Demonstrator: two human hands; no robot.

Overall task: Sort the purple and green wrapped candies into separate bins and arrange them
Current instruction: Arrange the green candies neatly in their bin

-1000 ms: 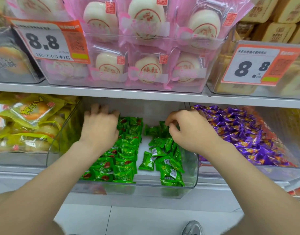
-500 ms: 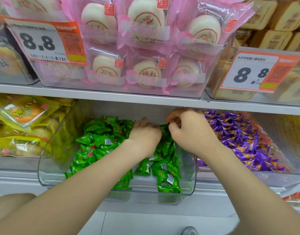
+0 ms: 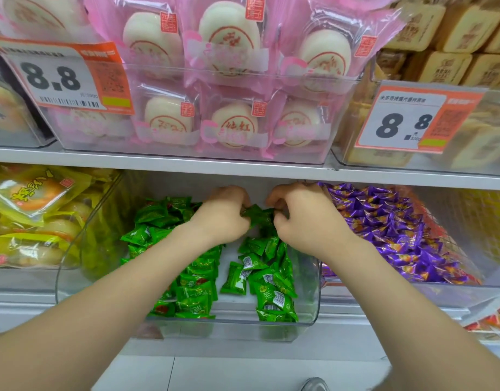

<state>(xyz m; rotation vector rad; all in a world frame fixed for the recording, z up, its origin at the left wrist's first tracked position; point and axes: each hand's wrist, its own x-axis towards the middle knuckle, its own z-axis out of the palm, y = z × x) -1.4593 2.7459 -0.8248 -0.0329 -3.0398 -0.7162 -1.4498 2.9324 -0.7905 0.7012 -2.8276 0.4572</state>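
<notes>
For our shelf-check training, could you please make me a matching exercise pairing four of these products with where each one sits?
Things:
1. green candies
2. purple candies
3. pink buns
4. yellow packs

Places:
A. above, in the middle
B. below, on the left
C. below, on the right
D. below, in the middle

Pairs: 1-D; 2-C; 3-A; 4-B

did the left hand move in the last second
Yes. The left hand slid right across the clear bin, from near its left wall to its back middle, where it now grips green candies beside the right hand.
</notes>
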